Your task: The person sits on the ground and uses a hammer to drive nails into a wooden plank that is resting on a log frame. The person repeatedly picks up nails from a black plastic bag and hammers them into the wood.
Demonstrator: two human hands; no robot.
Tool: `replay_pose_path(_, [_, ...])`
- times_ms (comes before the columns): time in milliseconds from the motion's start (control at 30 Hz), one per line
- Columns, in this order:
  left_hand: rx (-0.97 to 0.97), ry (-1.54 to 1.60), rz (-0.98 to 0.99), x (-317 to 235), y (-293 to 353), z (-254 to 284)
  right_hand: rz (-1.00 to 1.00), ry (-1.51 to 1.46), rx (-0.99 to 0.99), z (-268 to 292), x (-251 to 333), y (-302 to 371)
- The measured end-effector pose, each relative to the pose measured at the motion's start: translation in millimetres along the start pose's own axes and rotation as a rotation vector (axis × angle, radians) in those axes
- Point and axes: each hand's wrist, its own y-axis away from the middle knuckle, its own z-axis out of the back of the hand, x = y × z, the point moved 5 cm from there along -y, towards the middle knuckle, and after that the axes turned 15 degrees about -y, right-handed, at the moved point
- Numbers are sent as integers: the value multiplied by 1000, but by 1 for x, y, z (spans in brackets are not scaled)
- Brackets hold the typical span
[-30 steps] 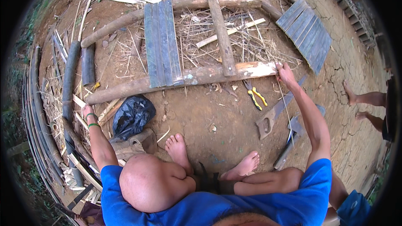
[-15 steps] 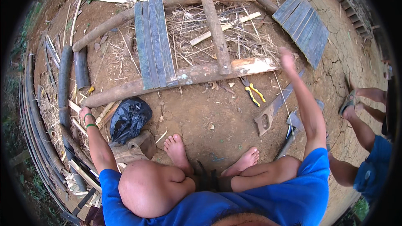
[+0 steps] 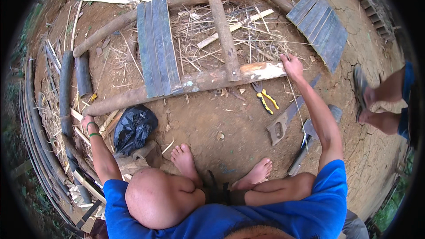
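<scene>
Right of the slatted panel, our right hand is back at the log beneath it; with our left hand leftward, we reach 2 ends; either grip's closure we cannot tell

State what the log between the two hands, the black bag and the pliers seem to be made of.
Log: wood, rough and dull brown, with a paler, stripped-looking patch toward its right end. Bag: probably thin plastic film, since it looks glossy and crumpled into creases. Pliers: likely metal, judging by the dark head; the bright yellow-and-black handles could be plastic or rubber.
</scene>
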Motion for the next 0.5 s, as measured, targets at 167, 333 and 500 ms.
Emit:
replay_pose_path(167, [148, -15, -53, 4, 23, -41, -159, -46, -30, 21, -4, 6])
replay_pose_path(333, [41, -99, -87, 14, -14, -11, 25, -106, 169, 9, 13, 4])
replay_pose_path(500, [-5, -188, -47, 10, 0, -17, -179, -863, 15, 53, -42, -47])
